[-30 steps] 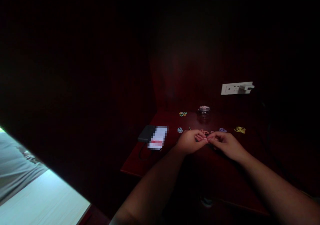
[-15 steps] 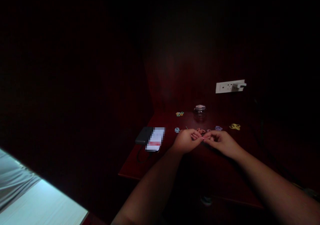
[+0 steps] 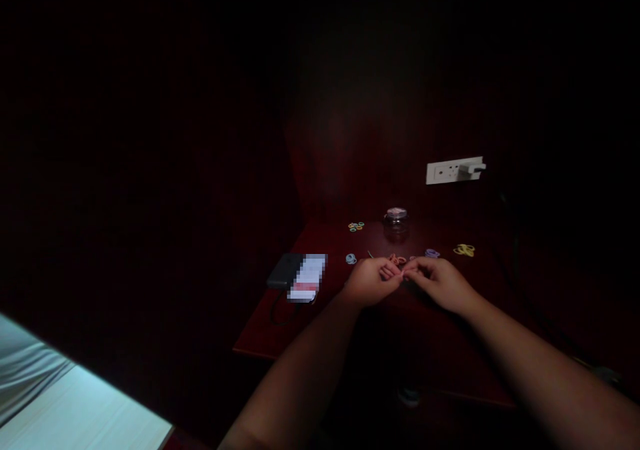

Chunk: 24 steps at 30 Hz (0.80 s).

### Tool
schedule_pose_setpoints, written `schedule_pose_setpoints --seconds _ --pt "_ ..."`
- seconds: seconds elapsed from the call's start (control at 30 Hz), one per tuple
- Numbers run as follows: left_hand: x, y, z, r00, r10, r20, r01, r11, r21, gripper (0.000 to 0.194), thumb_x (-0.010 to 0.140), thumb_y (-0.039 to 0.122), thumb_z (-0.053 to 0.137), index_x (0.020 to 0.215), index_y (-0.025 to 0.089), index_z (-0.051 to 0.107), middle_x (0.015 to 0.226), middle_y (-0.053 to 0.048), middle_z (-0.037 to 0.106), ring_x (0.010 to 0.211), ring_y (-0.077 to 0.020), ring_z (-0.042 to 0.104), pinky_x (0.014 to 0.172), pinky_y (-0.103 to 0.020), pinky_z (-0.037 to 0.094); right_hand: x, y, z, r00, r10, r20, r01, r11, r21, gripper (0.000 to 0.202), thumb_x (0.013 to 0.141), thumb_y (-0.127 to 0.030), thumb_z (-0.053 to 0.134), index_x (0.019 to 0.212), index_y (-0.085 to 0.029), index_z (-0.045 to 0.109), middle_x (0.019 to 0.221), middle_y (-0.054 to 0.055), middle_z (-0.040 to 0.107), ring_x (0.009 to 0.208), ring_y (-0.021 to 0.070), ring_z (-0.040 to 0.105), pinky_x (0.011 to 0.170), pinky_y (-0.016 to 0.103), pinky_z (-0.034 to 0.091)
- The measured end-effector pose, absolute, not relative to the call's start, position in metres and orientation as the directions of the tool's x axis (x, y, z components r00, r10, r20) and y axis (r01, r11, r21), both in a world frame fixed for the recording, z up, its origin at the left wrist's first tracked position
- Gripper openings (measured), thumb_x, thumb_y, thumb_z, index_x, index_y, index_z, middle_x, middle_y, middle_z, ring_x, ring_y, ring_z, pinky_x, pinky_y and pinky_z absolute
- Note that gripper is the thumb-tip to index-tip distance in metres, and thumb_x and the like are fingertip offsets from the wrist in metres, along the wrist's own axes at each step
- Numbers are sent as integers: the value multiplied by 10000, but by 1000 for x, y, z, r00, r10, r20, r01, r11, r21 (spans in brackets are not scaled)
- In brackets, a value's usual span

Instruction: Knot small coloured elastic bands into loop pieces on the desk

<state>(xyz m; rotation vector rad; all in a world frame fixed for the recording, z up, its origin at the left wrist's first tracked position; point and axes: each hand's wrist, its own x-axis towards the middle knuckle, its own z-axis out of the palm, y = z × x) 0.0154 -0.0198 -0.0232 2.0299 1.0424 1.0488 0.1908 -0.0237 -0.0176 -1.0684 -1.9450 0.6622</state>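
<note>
My left hand (image 3: 373, 280) and my right hand (image 3: 437, 280) meet above the dark red table, thumbs and fingers pinched close together. Between the fingertips is a small pink hair tie (image 3: 403, 273), mostly covered by the fingers. Just beyond the hands lie reddish-pink hair ties (image 3: 398, 259), partly hidden. A purple bunch (image 3: 432, 253) sits behind my right hand, with a yellow bunch (image 3: 465, 250) farther right. Light blue hair ties (image 3: 351, 259) rest beyond my left hand, and a small mixed-colour group (image 3: 356, 226) is farther back.
A clear lidded jar (image 3: 397, 223) stands at the table's back. On the left lie a phone (image 3: 307, 278) with a lit screen, a black box-like device (image 3: 285, 270) and a cable. A wall socket (image 3: 454, 170) holds a plug. A pale surface (image 3: 90, 410) is at lower left.
Both hands keep their pinch on the pink hair tie, and the fingertips have shifted slightly. The whole view has moved a little, so things appear slightly farther left.
</note>
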Motion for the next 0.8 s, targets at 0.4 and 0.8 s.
schedule_pose_setpoints --seconds 0.4,0.8 --pt "15 -20 -23 333 829 450 347 -551 758 181 752 287 564 811 121 605 763 -49 640 666 -105 559 621 -216 451 192 -24 -18 -321 866 384 424 494 -759 270 763 -402 535 782 -158 649 598 22 586 530 130 485 493 242 375" --pt "13 -17 -22 322 821 471 364 -567 739 179 740 298 588 791 128 609 762 -43 644 674 -109 571 625 -219 452 192 -23 -18 -338 845 414 362 523 -771 320 728 -435 575 767 -124 638 536 -5 507 462 81 383 435 207 298"
